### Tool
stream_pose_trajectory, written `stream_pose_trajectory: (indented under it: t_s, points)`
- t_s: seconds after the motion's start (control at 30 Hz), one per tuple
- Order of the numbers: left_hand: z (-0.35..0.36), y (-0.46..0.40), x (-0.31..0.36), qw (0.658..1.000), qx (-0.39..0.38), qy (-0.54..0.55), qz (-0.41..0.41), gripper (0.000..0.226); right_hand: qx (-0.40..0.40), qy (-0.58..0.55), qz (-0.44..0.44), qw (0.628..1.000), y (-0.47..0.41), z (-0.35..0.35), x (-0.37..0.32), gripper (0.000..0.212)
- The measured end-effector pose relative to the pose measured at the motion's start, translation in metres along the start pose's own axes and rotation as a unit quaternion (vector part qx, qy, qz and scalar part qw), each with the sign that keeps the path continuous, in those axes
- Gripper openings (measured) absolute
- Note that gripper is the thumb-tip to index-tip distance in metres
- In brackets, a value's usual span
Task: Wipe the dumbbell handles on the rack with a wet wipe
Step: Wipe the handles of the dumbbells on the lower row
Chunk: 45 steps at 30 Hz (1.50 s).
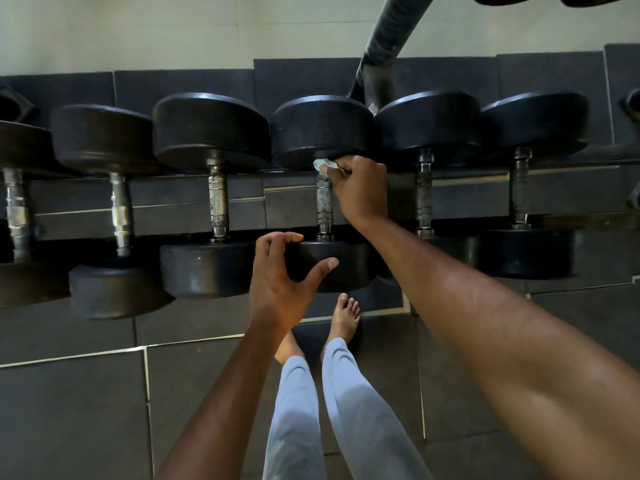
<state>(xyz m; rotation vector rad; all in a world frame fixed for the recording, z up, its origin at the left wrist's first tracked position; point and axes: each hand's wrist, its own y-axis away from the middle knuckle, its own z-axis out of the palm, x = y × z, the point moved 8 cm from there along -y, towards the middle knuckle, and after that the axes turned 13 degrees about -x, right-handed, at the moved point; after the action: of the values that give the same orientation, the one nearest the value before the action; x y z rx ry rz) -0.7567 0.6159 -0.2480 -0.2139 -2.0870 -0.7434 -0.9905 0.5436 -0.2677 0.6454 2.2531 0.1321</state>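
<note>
- Lay fourth from the left in a row of black round-headed dumbbells on the rack (242, 216), knurled steel handle (324, 202) speckled and dull.
- Pinched a crumpled white wet wipe (323, 164) at the handle's far end with the right hand (363, 188).
- Rested the left hand (280, 275), fingers spread, on the near head (341, 268).
- Sat tight against neighbouring heads; dark rubber floor tiles (76, 410) below, bare feet near.

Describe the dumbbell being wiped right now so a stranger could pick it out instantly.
Look along the row of black dumbbells on the rack. The dumbbell being wiped sits just left of the slanted black post. It alone has the right hand pressing a white wet wipe to its handle.
</note>
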Motion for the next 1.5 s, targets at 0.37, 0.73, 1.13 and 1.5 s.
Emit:
stream_pose_trajectory:
  t_s: [0.37, 0.73, 1.13, 1.5]
  points:
    - [0.001, 0.001, 0.0, 1.0, 0.002, 0.008, 0.002, 0.069, 0.01, -0.136, 0.153, 0.979, 0.002, 0.015, 0.025, 0.017]
    - [0.001, 0.0, 0.0, 1.0, 0.001, 0.019, 0.0, 0.069, -0.001, -0.502, 0.289, 0.815, 0.006, 0.04, 0.054, 0.015]
    - [0.0, 0.0, 0.002, 1.0, -0.004, 0.013, 0.005, 0.068, -0.119, -0.359, 0.182, 0.908, 0.001, 0.03, 0.05, 0.03]
    - [0.0, 0.0, 0.0, 1.0, 0.001, 0.019, 0.015, 0.068, -0.13, -0.425, 0.258, 0.858, -0.011, 0.052, 0.059, 0.028]
